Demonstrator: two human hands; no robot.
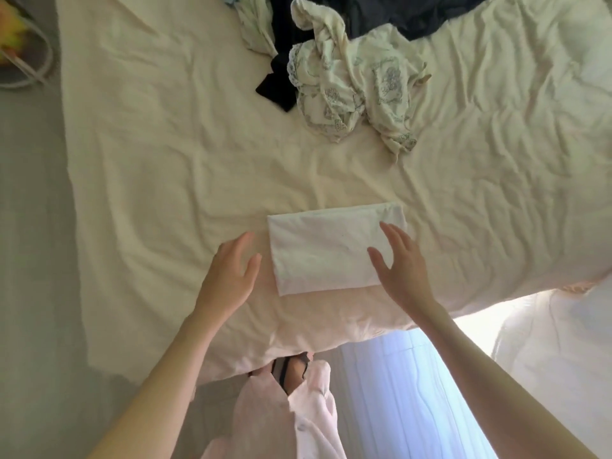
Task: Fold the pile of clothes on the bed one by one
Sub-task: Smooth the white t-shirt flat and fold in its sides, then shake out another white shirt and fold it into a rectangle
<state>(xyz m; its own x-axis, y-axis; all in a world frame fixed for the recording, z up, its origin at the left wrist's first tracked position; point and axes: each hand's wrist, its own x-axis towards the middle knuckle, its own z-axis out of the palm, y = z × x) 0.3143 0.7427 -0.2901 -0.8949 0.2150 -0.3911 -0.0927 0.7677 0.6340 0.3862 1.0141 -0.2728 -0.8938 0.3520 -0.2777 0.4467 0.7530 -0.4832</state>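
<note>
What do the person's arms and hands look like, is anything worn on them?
Both arms are bare to the frame's edge: no sleeves, gloves or watch show. The left hand and right hand have slim fingers with no rings visible. Nails are too blurred to judge.

The bed [165,160] was covered by a cream, heavily wrinkled sheet that reached its near edge, where the fabric took on a pinkish cast. A folded white garment [328,250] lay flat on it close to that edge, a tidy rectangle with its long sides running across the view. Farther back, well apart from the rectangle, an unfolded pile rested on the sheet: a crumpled cream garment with a grey print and lace trim [354,84] in front, dark navy clothing [397,14] behind and partly beneath it, and a pale cream piece [255,24] at the pile's left.
</note>
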